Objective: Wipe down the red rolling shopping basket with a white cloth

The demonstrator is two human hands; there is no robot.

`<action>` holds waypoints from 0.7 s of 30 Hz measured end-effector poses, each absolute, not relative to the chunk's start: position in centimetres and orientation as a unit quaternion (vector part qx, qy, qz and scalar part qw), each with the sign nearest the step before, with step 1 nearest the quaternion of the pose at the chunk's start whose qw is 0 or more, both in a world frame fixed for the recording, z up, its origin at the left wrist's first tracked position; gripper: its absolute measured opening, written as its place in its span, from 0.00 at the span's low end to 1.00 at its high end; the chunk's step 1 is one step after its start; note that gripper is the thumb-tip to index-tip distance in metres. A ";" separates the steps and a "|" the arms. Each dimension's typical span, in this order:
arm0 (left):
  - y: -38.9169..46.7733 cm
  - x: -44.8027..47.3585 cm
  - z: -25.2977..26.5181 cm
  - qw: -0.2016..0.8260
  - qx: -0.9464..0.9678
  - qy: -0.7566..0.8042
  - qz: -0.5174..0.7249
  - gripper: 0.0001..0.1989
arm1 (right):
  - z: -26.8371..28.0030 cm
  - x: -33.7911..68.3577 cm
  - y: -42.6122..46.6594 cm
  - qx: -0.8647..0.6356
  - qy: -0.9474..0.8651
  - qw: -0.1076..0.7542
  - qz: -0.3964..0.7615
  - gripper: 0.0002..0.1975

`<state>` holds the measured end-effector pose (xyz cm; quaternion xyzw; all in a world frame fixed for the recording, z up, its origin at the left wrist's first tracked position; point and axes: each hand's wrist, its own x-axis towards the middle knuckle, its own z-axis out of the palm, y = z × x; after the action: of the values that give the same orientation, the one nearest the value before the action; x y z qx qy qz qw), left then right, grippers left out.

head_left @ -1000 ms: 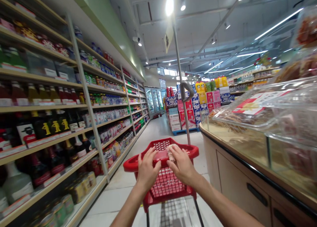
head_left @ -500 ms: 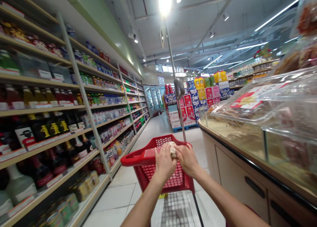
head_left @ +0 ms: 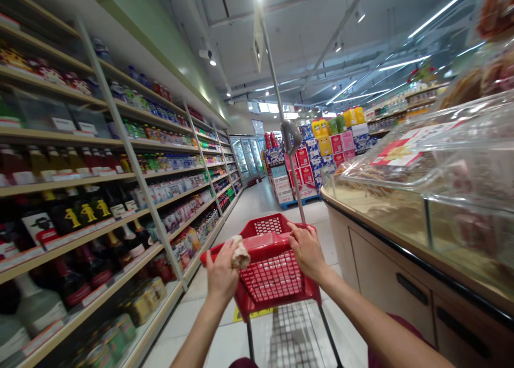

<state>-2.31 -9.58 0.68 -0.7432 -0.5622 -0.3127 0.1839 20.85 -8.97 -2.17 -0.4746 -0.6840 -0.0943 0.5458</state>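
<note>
In front of me stands a red shopping trolley (head_left: 309, 290) with a lattice basket and a broad red handle (head_left: 265, 243). My left hand (head_left: 221, 271) is closed on a crumpled cream-coloured cloth (head_left: 241, 253), pressed against the left end of the handle. At the handle's right end, my right hand (head_left: 308, 251) is wrapped over the red bar, fingers curled on top. A grey pole (head_left: 273, 73) rises from the trolley's far right, with a grey clip-like part (head_left: 290, 137) partway up it. The hand hides part of the cloth.
Shelves of bottles and cans (head_left: 132, 196) run along the left. A wooden counter (head_left: 385, 271) with a black edge and clear plastic packs (head_left: 401, 159) stands close on the right. Stacked boxes (head_left: 305, 170) sit ahead beside the tiled aisle (head_left: 257, 202).
My hands have moved apart. The left went leftward along the handle with the cloth; the right shifted slightly right onto the bar. The trolley's handle now sits more level in view.
</note>
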 end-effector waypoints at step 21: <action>-10.6 -0.4 -0.3 0.239 -0.802 -0.456 -0.303 0.25 | -3.2 21.1 -9.9 -0.434 -0.718 0.524 -0.148 0.17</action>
<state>-0.43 -10.57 -0.32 -0.8020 -0.4563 -0.3026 0.2390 21.05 -9.86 -3.23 -0.4339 -0.7180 -0.1485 0.5236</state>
